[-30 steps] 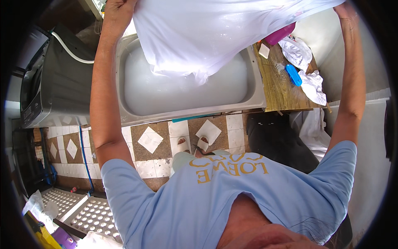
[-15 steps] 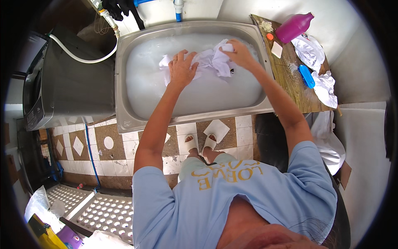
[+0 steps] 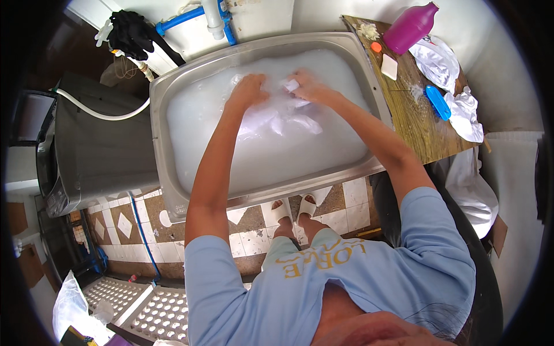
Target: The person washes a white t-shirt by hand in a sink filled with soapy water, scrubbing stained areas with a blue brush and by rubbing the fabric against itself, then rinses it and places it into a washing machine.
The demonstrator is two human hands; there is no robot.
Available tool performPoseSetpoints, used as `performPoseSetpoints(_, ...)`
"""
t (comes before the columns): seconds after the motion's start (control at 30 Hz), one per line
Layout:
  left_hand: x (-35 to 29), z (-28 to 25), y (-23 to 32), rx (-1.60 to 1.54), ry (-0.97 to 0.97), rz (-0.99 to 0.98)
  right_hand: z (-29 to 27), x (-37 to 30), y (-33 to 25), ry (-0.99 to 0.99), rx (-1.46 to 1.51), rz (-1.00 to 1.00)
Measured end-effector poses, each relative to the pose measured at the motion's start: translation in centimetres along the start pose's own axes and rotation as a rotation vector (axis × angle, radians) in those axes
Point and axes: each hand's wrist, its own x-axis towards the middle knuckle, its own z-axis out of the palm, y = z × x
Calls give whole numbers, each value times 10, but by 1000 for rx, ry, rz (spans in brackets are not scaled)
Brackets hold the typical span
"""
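Note:
A metal sink (image 3: 288,188) full of cloudy, whitish water stands before me. In it lies a white cloth (image 3: 277,120), partly under the water, its folds spread between and below my hands. My left hand (image 3: 249,92) is closed on the cloth's left side, its fingers curled down and slightly blurred, with a bit of white showing beside them. Across from it, my right hand (image 3: 310,87) grips a bunched piece of the same cloth near the far middle of the sink. The cloth's sunken parts are hidden by the water.
Right of the sink, a wooden board (image 3: 412,130) carries a purple bottle (image 3: 410,27), an orange cap (image 3: 376,46), a soap bar (image 3: 389,67), a blue brush (image 3: 437,102) and white cloths (image 3: 437,64). A dark grey appliance (image 3: 107,144) with a white hose (image 3: 104,114) stands left.
The white cloth has gone from bunched near the surface to lower and more spread in the water. My left hand has closed on it, and both hands are nearer each other.

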Motion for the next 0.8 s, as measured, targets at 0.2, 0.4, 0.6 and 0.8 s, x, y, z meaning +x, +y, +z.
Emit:
performPoseSetpoints(0.2, 17, 21, 20, -342, 229, 262, -137, -42, -82, -72, 816, -232)
performPoseSetpoints(0.4, -21, -55, 30, -395, 214, 403, -263, -77, -62, -196, 1001, -332)
performPoseSetpoints(0.6, -84, -157, 82, -401, 405, 453, -313, -123, -109, 283, 858, -337)
performPoseSetpoints(0.8, -135, -236, 135, -98, 696, 488, -351, -132, -139, 229, 607, -551)
